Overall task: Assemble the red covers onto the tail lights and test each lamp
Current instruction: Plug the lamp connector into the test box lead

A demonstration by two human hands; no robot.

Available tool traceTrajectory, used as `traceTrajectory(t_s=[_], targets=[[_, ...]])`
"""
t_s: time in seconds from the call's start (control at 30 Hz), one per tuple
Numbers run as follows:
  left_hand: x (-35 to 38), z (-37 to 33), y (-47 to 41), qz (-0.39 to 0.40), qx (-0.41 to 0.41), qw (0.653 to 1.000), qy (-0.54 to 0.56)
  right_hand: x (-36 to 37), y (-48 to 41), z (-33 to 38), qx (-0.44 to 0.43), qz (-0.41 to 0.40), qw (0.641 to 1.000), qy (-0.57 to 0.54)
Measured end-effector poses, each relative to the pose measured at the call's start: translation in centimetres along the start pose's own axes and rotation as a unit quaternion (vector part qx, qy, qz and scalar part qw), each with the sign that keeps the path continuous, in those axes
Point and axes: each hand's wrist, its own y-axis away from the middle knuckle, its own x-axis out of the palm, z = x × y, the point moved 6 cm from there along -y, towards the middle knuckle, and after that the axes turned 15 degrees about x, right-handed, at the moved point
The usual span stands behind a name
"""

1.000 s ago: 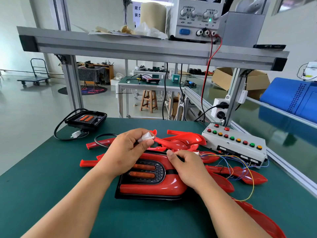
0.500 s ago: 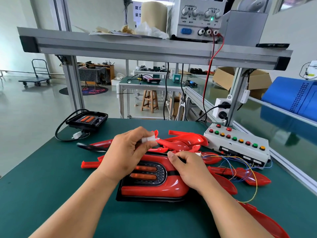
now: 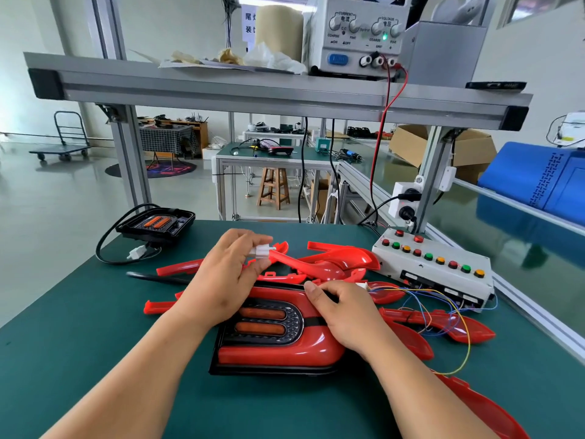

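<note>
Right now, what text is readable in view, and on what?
"CURRENT", "VOLTAGE": above the knobs of the power supply.
"COARSE", "FINE": under its knobs.
"ON", "OFF": above its blue switch.
"GND": above its terminals.
"尾", "装": white sign, rest hidden.
Button box: labels too small to read.
</note>
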Motion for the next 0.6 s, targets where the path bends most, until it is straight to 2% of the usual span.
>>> traceTrajectory(t_s=[0.27, 0.37, 0.47, 0.53, 0.6], targets=[[-0.1, 0.0, -0.3, -0.041, 0.017, 0.998, 0.033, -0.3, 0.5, 0.6, -0.007, -0.017, 0.999, 0.043], [0.0, 0.5, -0.3, -0.063, -0.007, 0.997, 0.049, -1.1, 0.9, 1.7, -0.045, -0.085, 0.988, 0.124], [0.2, 1.3, -0.4, -0.043, -0.028, 0.997, 0.061, -3.6, 1.1, 2.5, -0.072, -0.167, 0.973, 0.145], [0.4, 1.8, -0.4, 0.000, -0.033, 0.998, 0.058, -5.7, 0.6, 1.8, -0.038, -0.219, 0.952, 0.210], [0.5, 2.0, -0.3, 0.030, -0.027, 0.998, 0.041, -7.2, -0.1, -0.2, 0.064, -0.223, 0.924, 0.303]])
